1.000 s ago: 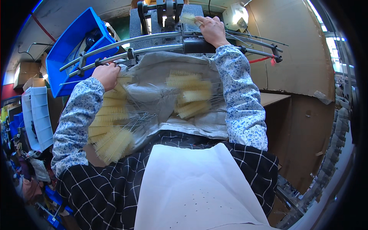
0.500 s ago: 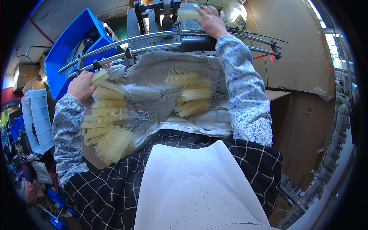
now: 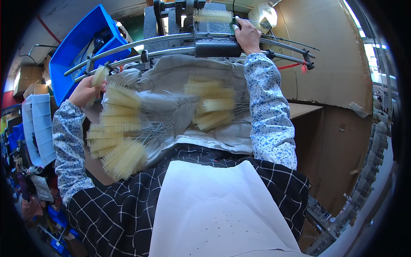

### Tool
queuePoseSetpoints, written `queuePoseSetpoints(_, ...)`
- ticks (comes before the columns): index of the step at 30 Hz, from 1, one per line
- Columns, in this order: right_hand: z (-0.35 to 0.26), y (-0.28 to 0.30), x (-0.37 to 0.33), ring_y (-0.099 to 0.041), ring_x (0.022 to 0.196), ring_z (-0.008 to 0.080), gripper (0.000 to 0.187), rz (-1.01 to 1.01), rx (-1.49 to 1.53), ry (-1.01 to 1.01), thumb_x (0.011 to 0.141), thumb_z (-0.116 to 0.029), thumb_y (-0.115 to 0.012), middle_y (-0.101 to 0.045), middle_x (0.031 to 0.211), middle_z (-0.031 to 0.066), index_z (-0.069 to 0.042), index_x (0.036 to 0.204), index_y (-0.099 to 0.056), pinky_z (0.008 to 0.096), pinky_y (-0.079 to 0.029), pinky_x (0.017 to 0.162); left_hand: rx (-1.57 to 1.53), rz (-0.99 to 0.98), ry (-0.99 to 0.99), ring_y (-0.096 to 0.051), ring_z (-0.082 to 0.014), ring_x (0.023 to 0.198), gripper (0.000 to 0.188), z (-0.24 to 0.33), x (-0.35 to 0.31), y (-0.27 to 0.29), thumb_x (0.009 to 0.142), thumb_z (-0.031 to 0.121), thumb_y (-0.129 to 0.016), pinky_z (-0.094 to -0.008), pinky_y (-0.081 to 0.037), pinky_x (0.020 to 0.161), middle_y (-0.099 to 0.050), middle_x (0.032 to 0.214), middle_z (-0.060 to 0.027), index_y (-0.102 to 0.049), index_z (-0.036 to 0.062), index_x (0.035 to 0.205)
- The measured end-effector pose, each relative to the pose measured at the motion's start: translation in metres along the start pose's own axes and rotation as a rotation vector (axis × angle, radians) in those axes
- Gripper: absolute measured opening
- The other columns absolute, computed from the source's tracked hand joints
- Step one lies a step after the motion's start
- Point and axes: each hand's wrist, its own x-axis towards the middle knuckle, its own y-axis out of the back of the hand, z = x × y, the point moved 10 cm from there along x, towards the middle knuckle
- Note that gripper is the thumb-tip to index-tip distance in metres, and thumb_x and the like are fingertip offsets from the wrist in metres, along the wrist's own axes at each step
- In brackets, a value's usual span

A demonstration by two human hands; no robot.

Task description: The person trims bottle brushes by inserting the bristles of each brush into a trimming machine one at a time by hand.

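Observation:
Between the fingers of my left hand (image 3: 87, 91) is a pale yellow bottle brush (image 3: 101, 76), lifted at the end of a metal rail. A pile of similar brushes (image 3: 122, 115) fans out just below that hand, wire stems pointing right. Up at the machine (image 3: 171, 45), my right hand (image 3: 248, 36) closes on the wire end of another bottle brush (image 3: 213, 16), which lies level across the machine's top. Its fingertips partly hide the wire. A second group of brushes (image 3: 214, 103) rests on the grey cloth (image 3: 165, 77) across my lap.
Two curved metal rails (image 3: 167, 39) with a black roller (image 3: 218, 49) cross in front of me. A blue bin (image 3: 64, 64) stands at the left, above a white crate (image 3: 38, 128). Cardboard panels (image 3: 325, 64) wall off the right. A lit lamp (image 3: 269, 15) sits behind my right hand.
My left hand has raised a brush off the pile and moved slightly left. My right hand has shifted a little right and down along the brush on the machine, uncovering its bristles.

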Motion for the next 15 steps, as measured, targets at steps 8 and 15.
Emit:
queuePoseSetpoints(8,-0.046,-0.001,-0.003,-0.055,0.09,0.0226,0.029,0.01,0.022,-0.002,0.074,-0.017,-0.051,-0.057,0.101,0.0042,-0.011,0.102,-0.057,0.0419,-0.034,0.079,0.168,0.061,0.057,-0.046,-0.0067,0.058,0.022,0.005,0.002,0.005,0.078,0.018,-0.055,-0.02,-0.04,0.054,-0.054,0.072,-0.0021,-0.052,0.0009,0.093)
queuePoseSetpoints(15,-0.107,-0.014,-0.001,-0.056,0.088,0.0242,0.025,-0.079,0.016,-0.022,0.077,-0.017,-0.047,-0.058,0.096,0.0059,-0.01,0.099,-0.056,0.0438,-0.035,0.076,0.222,0.017,0.055,-0.049,-0.0091,0.068,0.027,0.02,0.005,-0.009,0.077,0.014,-0.059,-0.0227,-0.042,0.064,-0.055,0.08,-0.0033,-0.051,-0.0011,0.098)
